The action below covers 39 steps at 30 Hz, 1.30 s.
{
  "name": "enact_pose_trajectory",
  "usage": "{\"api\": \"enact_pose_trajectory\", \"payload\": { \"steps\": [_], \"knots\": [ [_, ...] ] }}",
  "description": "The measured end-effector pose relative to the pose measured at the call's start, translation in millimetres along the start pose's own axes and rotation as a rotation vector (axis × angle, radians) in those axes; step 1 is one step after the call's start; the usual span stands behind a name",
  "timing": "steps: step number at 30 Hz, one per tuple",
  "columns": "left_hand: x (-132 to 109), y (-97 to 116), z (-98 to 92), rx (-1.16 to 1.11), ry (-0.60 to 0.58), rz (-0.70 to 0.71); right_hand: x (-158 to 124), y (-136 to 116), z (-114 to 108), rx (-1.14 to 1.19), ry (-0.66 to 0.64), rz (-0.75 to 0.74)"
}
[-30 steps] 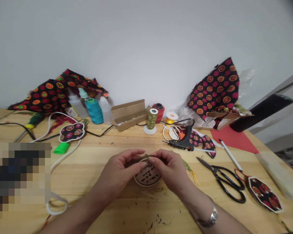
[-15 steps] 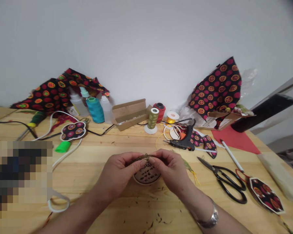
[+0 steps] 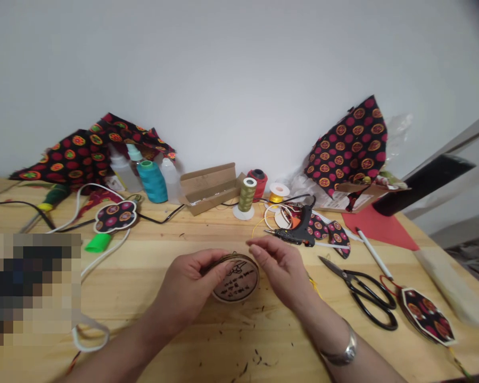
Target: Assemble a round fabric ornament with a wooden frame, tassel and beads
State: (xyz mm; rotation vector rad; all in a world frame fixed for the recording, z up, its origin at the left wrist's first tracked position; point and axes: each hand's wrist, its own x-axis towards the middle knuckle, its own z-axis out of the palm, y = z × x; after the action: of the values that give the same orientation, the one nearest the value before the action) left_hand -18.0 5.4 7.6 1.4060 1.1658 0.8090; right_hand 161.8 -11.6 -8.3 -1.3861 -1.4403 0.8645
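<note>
My left hand [image 3: 191, 284] grips the left edge of a small round wooden disc [image 3: 236, 280] with dark markings on its face and a greenish-brown cord around its rim. The disc rests tilted on the wooden table [image 3: 151, 271]. My right hand [image 3: 281, 268] hovers just right of the disc, fingers loosely curved and apart, holding nothing that I can see; a metal bracelet is on that wrist. A thin olive and yellow thread lies under the right hand.
Black scissors [image 3: 363, 290], a black glue gun [image 3: 297, 230], a white pen [image 3: 373, 254] and a fabric-covered octagon [image 3: 429, 321] lie to the right. Thread spools [image 3: 245, 197], bottles, an open cardboard box [image 3: 209, 186], patterned fabric [image 3: 91, 146] and cables line the back.
My right hand has let go of the disc's top edge and moved a little right and up. The left hand keeps hold, and the disc's face now shows more.
</note>
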Motion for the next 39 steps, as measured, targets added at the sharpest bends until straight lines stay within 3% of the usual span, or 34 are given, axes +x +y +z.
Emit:
{"api": "enact_pose_trajectory", "payload": {
  "steps": [3, 6, 9, 13, 19, 28, 33, 39],
  "knots": [
    [1, 0, -0.8, 0.018, 0.013, -0.048, 10, -1, -27, -0.315, 0.162, -0.152],
    [3, -1, -1.4, 0.013, 0.034, -0.081, 21, -4, -63, -0.694, 0.232, -0.242],
    [3, 0, -2.1, -0.005, 0.037, -0.089, 30, -5, -93, -1.146, 0.055, -0.306],
    [3, 1, -3.4, -0.031, 0.03, -0.087, 40, 5, -110, -1.446, -0.27, -0.486],
    [4, 0, -5.1, -0.054, 0.022, -0.083, 49, 21, -114, -1.493, -0.407, -0.598],
    [5, 2, -5.0, -0.075, 0.044, -0.089, 52, 14, -122, -1.471, -0.492, -0.642],
    [4, 1, -5.1, -0.092, 0.009, -0.086, 45, 5, -125, -1.316, -0.464, -0.607],
    [5, -1, -4.3, -0.117, 0.025, -0.092, 36, -1, -117, -0.971, -0.392, -0.572]
  ]
}}
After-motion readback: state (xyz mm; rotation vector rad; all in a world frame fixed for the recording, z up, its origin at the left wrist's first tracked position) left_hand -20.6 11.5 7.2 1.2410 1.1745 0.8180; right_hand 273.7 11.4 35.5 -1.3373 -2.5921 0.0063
